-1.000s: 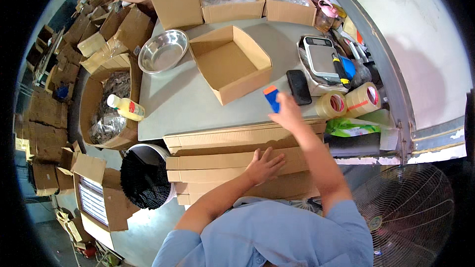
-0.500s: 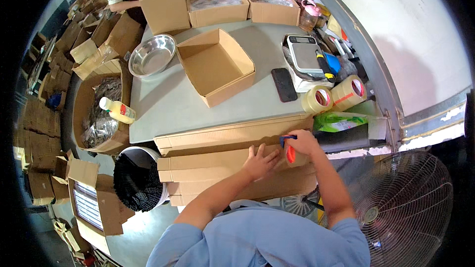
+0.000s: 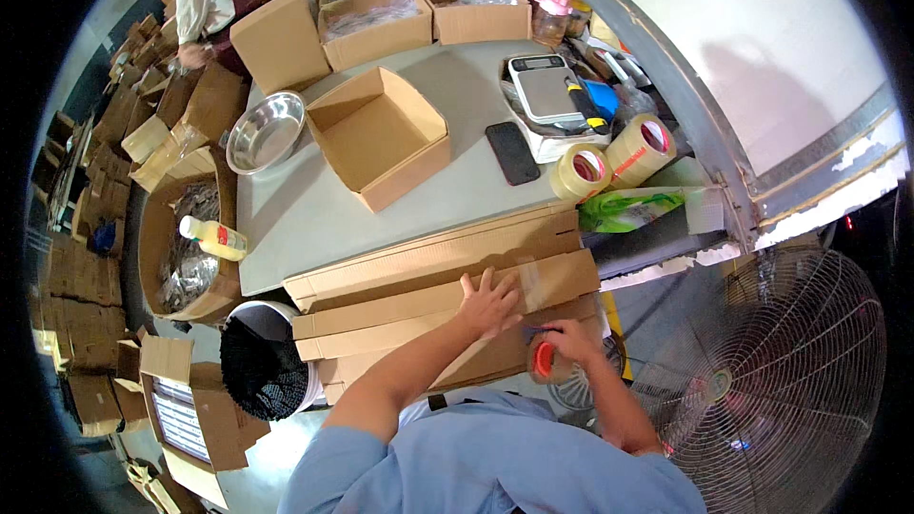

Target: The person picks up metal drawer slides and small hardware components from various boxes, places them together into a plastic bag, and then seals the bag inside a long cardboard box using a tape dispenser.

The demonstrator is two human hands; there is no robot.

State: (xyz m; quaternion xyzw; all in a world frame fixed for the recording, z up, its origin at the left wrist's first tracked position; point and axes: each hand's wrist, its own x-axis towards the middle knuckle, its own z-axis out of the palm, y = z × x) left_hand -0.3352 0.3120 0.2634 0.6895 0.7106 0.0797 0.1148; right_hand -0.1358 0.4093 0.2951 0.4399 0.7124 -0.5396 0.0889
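Long flat cardboard box (image 3: pixel 447 300) lying at the near edge of the grey surface (image 3: pixel 314 214), its long axis running left to right and rising slightly toward the far right; at least two such flat cartons are stacked here (the exact count is hidden by the arms). Left hand (image 3: pixel 488 303) pressed palm-down on the top carton, fingers spread and pointing far, forearm entering from the near edge. Right hand (image 3: pixel 569 343) curled around a tape dispenser (image 3: pixel 541 359) with a red core, held against the near right side of the box, just beside a strip of clear tape (image 3: pixel 538 274) already across the seam. Farther on the surface: one open cardboard box (image 3: pixel 381 138), one metal bowl (image 3: pixel 265 131), one dark phone (image 3: pixel 512 153), one scale (image 3: pixel 546 88), and two tape rolls (image 3: pixel 609 160) side by side. A floor fan (image 3: pixel 762 381) stands at the near right.
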